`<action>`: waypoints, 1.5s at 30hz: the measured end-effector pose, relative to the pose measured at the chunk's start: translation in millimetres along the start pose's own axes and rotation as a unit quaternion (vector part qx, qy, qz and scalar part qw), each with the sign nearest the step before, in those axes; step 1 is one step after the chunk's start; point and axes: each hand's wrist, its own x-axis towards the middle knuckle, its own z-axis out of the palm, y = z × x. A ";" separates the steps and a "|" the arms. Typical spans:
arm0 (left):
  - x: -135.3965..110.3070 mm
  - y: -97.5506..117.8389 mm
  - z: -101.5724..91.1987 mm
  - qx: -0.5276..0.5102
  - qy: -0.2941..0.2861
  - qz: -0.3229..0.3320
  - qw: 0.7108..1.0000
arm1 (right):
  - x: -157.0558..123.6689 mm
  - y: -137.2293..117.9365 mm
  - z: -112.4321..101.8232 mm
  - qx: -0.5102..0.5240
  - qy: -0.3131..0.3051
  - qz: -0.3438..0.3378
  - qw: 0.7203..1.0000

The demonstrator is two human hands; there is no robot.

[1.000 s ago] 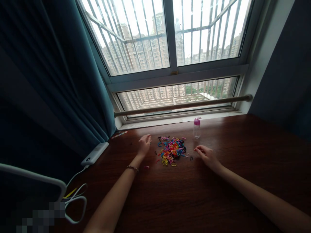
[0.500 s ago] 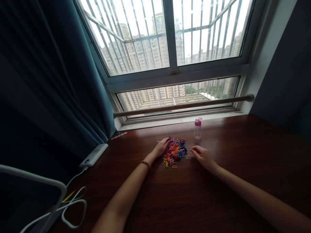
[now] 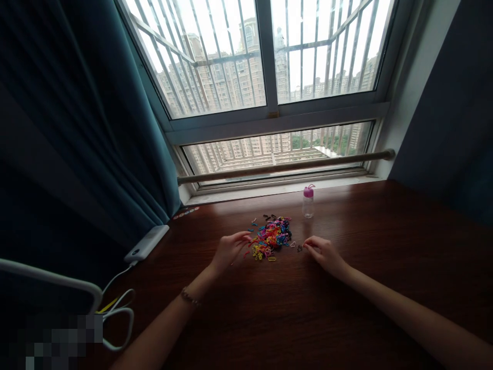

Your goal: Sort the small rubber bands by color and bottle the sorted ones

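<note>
A heap of small loops (image 3: 271,236) in many colours, like plastic links or rubber bands, lies on the dark wooden table (image 3: 254,318). My left hand (image 3: 228,251) is at the heap's left side, palm down, its fingers stretched out towards the loops and apart. Some reddish loops (image 3: 247,254) lie loose beside its fingers. To the right of the heap, my right hand (image 3: 323,253) has thumb and forefinger pinched together; what they hold, if anything, is too small to make out. A dark loop (image 3: 299,248) and a pale pink loop (image 3: 292,244) lie close to its fingertips.
A clear bottle with a pink lid (image 3: 308,203) stands behind the heap, towards the window. At the left edge are a white power bank (image 3: 147,243) with a cable (image 3: 119,281) and a blue curtain (image 3: 154,169). A rail (image 3: 285,167) crosses the window.
My left hand has drawn back from the heap's upper left, down and to the left, uncovering several loops there. My right hand stays pinched in nearly the same place. The view has shifted slightly.
</note>
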 end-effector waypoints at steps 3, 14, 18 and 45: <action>-54.2 -17.3 -18.4 0.026 0.031 -0.075 0.996 | -4.8 -1.9 1.6 -0.002 -0.021 -0.018 1.000; -58.8 -31.7 9.7 0.176 -0.093 -0.041 0.979 | -6.2 -13.7 7.9 0.015 -0.045 -0.032 0.998; 0.9 -16.4 53.1 0.107 -0.128 0.032 0.985 | -4.2 -15.1 8.8 0.019 -0.037 -0.036 0.999; -72.2 -55.7 8.5 0.361 0.086 -0.288 0.883 | -13.3 10.0 29.0 -0.114 -0.008 -0.004 0.993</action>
